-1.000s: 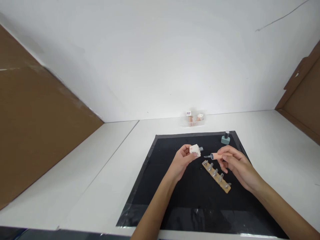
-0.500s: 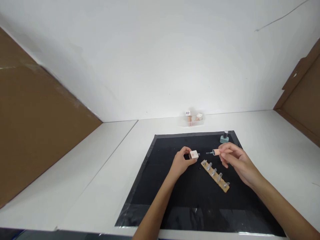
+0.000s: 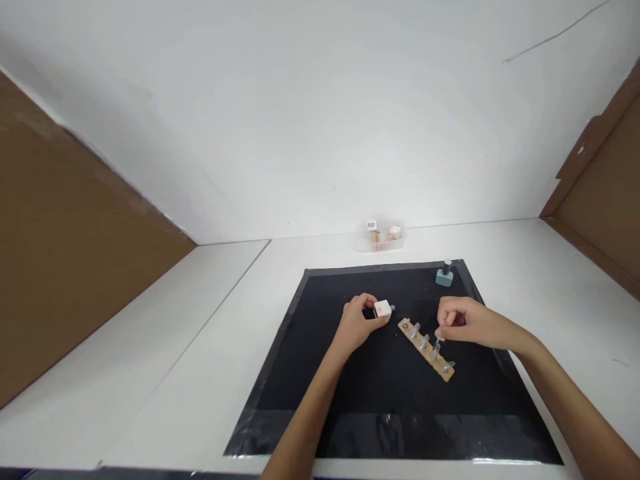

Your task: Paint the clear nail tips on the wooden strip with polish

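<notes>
My left hand (image 3: 357, 321) is closed round a small white nail polish bottle (image 3: 383, 309), held low over the black mat (image 3: 320, 373). My right hand (image 3: 463, 323) pinches the polish brush cap, mostly hidden by my fingers, with the brush tip (image 3: 437, 347) pointing down at a wooden strip (image 3: 427, 349). The strip lies diagonally on the mat and carries several false nail tips. The brush tip meets one of the nail tips near the strip's lower right part.
A teal nail polish bottle with a dark cap (image 3: 444, 274) stands at the mat's far right corner. A clear small tray with two more bottles (image 3: 383, 237) sits against the white back wall. Brown cardboard panels (image 3: 60, 267) flank both sides.
My right hand turned the brush from pointing sideways at the bottle to pointing down and lowered it onto the nail strip. My left hand lowered the bottle slightly toward the mat.
</notes>
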Motion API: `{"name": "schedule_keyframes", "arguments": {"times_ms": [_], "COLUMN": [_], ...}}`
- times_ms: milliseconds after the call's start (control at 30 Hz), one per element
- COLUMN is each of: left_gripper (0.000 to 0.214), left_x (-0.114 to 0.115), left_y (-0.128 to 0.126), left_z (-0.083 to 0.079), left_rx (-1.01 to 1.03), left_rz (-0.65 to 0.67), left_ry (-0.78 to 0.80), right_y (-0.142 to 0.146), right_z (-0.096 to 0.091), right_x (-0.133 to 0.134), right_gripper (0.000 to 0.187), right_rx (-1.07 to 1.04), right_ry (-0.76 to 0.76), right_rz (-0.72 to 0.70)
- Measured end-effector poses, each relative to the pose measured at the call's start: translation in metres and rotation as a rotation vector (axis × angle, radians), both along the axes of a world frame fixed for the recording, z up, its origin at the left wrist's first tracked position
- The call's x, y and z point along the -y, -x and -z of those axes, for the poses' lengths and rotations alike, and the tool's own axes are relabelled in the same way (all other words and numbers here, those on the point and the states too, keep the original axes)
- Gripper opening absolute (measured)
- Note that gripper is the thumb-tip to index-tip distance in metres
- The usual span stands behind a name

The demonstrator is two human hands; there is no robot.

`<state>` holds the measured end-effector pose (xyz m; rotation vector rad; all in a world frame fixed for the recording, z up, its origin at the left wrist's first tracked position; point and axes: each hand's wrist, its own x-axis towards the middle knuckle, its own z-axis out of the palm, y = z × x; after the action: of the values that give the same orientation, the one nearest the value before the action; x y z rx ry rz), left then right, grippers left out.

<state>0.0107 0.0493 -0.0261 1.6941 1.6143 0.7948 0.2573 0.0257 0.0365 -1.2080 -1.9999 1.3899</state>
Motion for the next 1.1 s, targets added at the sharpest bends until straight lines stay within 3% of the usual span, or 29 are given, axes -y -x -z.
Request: {"name": "schedule_keyframes", "arguments": {"times_ms": [1100], "left_gripper": [0.022], "left_x": [0.0], "left_y": [-0.003], "left_z": [-0.011], "left_rx": [0.126], "left_rz": [0.016], "left_ry": [0.04], "right_y": [-0.003], "right_z": [0.004], "right_x": [-0.003], "right_gripper": [0.02], "right_rx": [0.021], "right_ry": [0.031], "right_rz": [-0.124]}}
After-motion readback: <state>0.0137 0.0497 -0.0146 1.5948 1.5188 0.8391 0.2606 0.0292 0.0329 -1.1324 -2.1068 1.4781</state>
